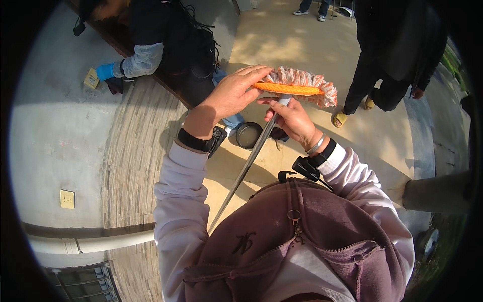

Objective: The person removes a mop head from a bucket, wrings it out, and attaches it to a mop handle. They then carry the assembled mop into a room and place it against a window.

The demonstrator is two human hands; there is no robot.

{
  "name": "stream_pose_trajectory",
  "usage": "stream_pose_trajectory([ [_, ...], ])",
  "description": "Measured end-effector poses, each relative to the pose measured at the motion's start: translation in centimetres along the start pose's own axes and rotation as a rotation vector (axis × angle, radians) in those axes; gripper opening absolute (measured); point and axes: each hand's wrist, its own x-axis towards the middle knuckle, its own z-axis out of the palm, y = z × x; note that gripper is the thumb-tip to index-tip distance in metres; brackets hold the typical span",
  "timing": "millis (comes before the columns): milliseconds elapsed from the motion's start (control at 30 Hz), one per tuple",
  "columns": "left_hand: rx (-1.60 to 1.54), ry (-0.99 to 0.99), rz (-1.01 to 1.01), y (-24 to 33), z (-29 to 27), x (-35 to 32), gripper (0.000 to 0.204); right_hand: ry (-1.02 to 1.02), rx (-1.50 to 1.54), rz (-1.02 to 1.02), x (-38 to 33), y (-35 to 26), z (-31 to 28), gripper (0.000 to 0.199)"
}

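A mop is held up in front of me, its head [302, 76] made of white and orange strands with an orange band along the near side. My left hand [229, 93] grips the left end of that head, fingers over the top and thumb below. Just under the head, my right hand [296, 121] closes around the light-coloured socket where the pole joins; part of the grip is hidden. The grey metal pole [245, 168] slants down to the left, toward my body, and its lower end is hidden by my clothing.
A round dark basin [249, 135] rests on the floor beyond the pole. At upper left, a person [171, 43] with a blue glove holds dark cloth near the wall. Another person [385, 65] stands at upper right. A white pipe [118, 241] runs along the left wall.
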Motion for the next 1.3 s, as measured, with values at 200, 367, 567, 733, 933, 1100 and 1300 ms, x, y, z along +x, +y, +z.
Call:
stream_pose_trajectory([
  [200, 0.225, 0.090, -0.060, -1.1, 2.5, 0.3, 0.026, 0.043, -0.095, -0.033, 0.1, -0.5, -0.7, 0.021],
  [367, -0.134, 0.150, -0.240, -2.0, 4.2, 0.8, 0.024, 0.088, -0.166, -0.065, 0.6, -1.5, -0.9, 0.021],
  [567, -0.632, 0.094, -0.409, -3.6, 4.7, 0.3, 0.024, 0.090, -0.452, -0.116, 0.6, -1.6, -0.5, 0.030],
  [733, -1.163, 0.312, -0.495, -4.3, 5.2, -0.6, 0.028, 0.189, -0.965, -0.130, -2.5, -1.5, -1.8, 0.038],
  [933, -1.317, 0.344, -0.560, -3.2, 5.1, -0.6, 0.036, 0.434, -0.374, -0.433, -2.0, -2.7, -2.4, 0.033],
  [1100, -1.390, 0.277, -0.494, -1.8, 5.2, -0.6, 0.038, 0.360, -0.285, -0.427, -1.3, -2.8, -1.4, 0.040],
  [1300, -1.269, 0.249, -0.492, -1.2, 5.1, -0.8, 0.038, 0.695, -0.740, -0.452, -3.0, -3.2, -1.9, 0.022],
])
